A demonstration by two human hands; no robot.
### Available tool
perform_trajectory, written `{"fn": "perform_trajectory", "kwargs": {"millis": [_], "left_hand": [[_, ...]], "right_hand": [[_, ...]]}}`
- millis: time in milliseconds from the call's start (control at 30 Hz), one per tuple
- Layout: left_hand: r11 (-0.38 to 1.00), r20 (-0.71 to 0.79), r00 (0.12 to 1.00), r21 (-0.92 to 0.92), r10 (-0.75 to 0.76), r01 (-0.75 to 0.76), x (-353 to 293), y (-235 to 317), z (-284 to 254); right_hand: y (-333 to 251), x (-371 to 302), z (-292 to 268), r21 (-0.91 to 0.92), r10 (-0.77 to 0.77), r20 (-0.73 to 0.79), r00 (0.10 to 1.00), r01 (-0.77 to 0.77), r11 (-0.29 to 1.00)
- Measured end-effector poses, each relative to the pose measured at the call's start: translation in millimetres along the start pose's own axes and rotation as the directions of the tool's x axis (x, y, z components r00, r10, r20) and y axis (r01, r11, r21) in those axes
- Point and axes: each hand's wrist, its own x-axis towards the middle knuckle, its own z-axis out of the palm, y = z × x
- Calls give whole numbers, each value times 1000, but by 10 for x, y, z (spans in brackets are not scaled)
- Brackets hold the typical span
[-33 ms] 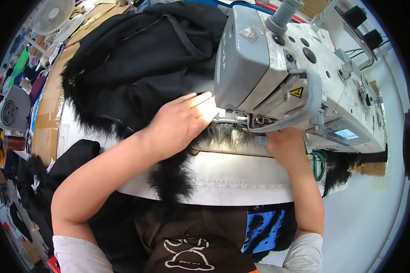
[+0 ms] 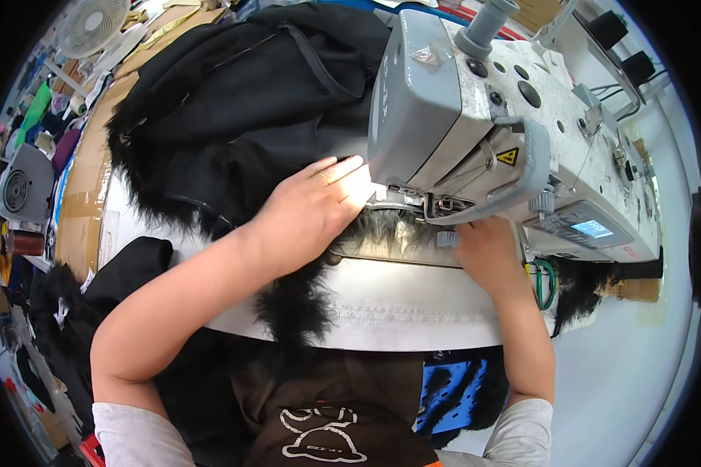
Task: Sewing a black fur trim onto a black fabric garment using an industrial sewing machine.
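A black garment with fur edging lies bunched on the table to the left of a grey and white sewing machine. My left hand rests on its edge, fingers stretched out together toward the presser foot area; the thumb is hidden. A strip of dark fur runs under the machine head between my hands. My right hand is at the machine's right side, by a grey knob. The machine's guard covers its fingertips, so its grip does not show.
The white table edge carries a printed ruler scale. More black fur pieces hang at the left, beside a taped cardboard sheet. A white fan stands far left. Green-handled scissors lie by my right wrist.
Both hands and the garment stay nearly in place. A metal lever in the machine's front slot shows in a different position.
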Motion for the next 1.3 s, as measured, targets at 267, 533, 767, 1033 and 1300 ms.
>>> {"fn": "perform_trajectory", "kwargs": {"millis": [267, 533, 767, 1033, 1300], "left_hand": [[992, -119, 989, 83, -88, 98, -269, 382, -33], [999, 78, 997, 41, -19, 15, -188, 100, -58], [996, 81, 994, -63, 70, -65, -181, -68, -79], [986, 99, 988, -124, 119, -107, -112, -194, -74], [982, 102, 987, -156, 127, -110, -57, -204, -59]], "right_hand": [[-1, 67, -61, 216, -109, -28, 994, 113, 970], [92, -43, -110, 289, 35, 132, 991, -72, 955], [119, -91, -114, 357, 13, 68, 998, -36, 933], [199, -213, 54, 237, 75, 52, 996, -85, 968], [348, -357, 253, 228, 178, 176, 968, -216, 950]]}}
